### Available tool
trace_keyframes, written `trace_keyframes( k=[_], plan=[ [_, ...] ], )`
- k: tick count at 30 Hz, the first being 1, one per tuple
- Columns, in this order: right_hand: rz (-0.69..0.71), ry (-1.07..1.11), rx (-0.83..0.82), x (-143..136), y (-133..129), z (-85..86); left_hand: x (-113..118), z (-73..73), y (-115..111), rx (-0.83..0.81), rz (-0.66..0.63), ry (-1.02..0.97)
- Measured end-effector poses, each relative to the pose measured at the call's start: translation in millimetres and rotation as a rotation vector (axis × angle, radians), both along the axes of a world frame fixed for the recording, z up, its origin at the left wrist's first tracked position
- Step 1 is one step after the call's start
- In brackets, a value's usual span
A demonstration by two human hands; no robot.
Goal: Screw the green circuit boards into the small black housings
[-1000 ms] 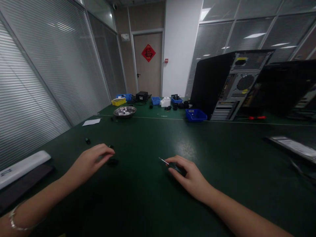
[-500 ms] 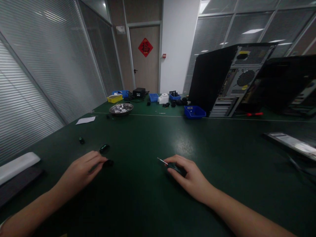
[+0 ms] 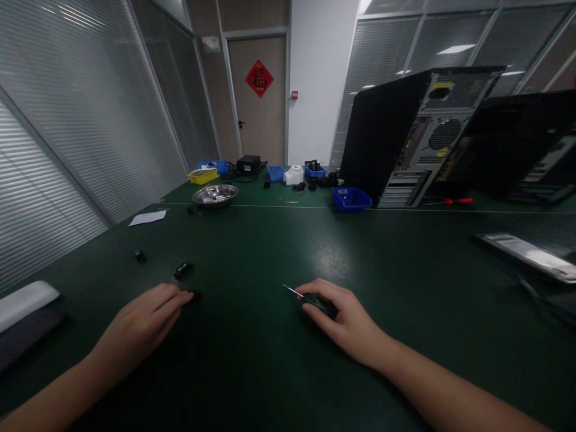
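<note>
The screwdriver (image 3: 318, 305) lies in the right hand (image 3: 345, 315), thumb and fingers closed round its handle, bare tip pointing left over the table (image 3: 252, 354). The left hand (image 3: 141, 315) brings its fingertips together at a small dark part (image 3: 197, 295); whether they grip it cannot be told. The step appears to be picking up that part; lifting it calls for a secure pinch, clear of the second part (image 3: 183, 270) just beyond. Farther off stand a dish (image 3: 215, 204) and a blue bin (image 3: 352, 206).
</note>
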State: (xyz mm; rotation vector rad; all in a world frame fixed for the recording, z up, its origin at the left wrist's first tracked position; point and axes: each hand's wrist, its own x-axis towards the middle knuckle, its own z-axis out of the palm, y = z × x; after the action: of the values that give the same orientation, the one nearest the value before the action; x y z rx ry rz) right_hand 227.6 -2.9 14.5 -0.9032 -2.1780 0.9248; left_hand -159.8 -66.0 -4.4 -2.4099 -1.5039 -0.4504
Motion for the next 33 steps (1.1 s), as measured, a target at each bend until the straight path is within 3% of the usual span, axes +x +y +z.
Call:
trace_keyframes(
  k=[9, 21, 28, 33],
  plan=[
    [0.0, 0.004, -0.001, 0.4, 0.3, -0.6, 1.9, -2.7, -2.7, -0.015, 0.046, -0.131],
    [0.004, 0.002, -0.01, 0.5, 0.6, 1.0, -11.6, 22.3, 6.6, -0.122, 0.145, -0.216],
    [0.003, -0.005, -0.022, 0.2, 0.7, -0.3, -22.5, 25.3, 5.9, -0.223, 0.249, -0.284],
    [0.009, -0.011, -0.032, -0.6, 0.9, -0.5, -33.9, 24.2, 11.1, -0.269, 0.199, -0.236]
  ],
)
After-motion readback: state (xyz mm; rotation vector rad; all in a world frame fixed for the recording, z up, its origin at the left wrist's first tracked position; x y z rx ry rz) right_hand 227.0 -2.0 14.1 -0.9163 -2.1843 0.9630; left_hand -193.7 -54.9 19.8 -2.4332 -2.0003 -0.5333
